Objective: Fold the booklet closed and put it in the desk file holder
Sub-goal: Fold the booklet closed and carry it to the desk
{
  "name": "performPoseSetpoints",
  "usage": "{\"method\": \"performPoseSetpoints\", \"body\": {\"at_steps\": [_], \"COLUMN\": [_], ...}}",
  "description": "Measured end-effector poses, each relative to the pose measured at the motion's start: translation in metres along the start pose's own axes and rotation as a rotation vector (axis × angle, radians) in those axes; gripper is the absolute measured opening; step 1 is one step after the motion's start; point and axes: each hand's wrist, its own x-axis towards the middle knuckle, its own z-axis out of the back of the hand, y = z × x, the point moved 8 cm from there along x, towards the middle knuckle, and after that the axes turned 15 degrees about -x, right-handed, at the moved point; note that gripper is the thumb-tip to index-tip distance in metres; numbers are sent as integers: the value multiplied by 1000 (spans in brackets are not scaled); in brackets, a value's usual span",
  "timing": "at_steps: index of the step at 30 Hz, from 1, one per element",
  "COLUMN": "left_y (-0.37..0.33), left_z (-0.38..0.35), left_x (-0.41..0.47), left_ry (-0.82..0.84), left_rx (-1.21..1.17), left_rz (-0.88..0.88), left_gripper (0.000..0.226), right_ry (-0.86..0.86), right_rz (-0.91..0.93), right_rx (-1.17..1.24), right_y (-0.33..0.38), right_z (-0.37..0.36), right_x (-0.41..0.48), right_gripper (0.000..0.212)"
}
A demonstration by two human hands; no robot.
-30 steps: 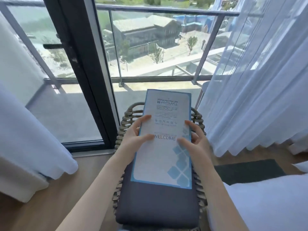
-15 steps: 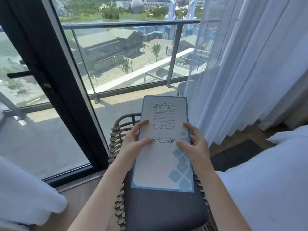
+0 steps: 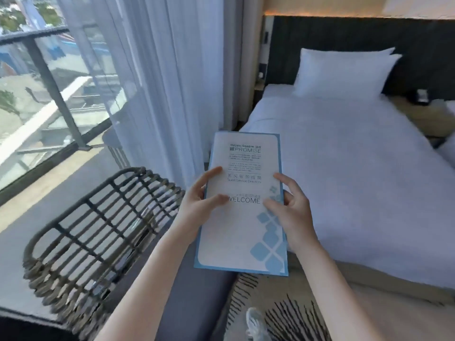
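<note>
A tall white booklet (image 3: 236,232) with a blue border and the word WELCOME on its cover is folded closed and held upright in front of me. My left hand (image 3: 199,205) grips its left edge, thumb on the cover. My right hand (image 3: 293,212) grips the right edge, fingers curled over the cover. The booklet hangs in the air between a wicker chair and a bed. No desk file holder is in view.
A wicker chair (image 3: 93,232) with a dark cushion (image 3: 187,291) stands at the lower left. A white bed (image 3: 357,173) with pillows (image 3: 344,72) fills the right. Sheer curtains (image 3: 157,77) hang by the balcony window (image 3: 44,94). A striped rug (image 3: 283,313) and a shoe (image 3: 254,323) lie below.
The view has swung right, from the balcony window to the bed. Both hands still hold the closed booklet, which now sits off the chair cushion toward the bed.
</note>
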Motion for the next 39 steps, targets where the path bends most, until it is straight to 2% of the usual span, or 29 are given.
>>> {"method": "performPoseSetpoints", "body": {"at_steps": [7, 13, 20, 26, 39], "left_y": [47, 88, 145, 198, 294], "left_z": [-127, -232, -395, -538, -733], "left_x": [19, 45, 75, 65, -3], "left_ry": [270, 478, 710, 938, 1298], "left_rx": [112, 76, 54, 62, 120], "left_rz": [116, 215, 310, 400, 585], "left_gripper": [59, 55, 56, 54, 56], "right_ry": [-320, -546, -820, -1059, -1523], "right_rz": [-63, -103, -124, -143, -308], "right_rx": [7, 24, 50, 55, 58], "right_y": [-21, -37, -46, -53, -85], "right_z": [125, 214, 349, 462, 589], "right_x": [-43, -51, -55, -93, -182], "right_gripper": [57, 55, 55, 55, 56]}}
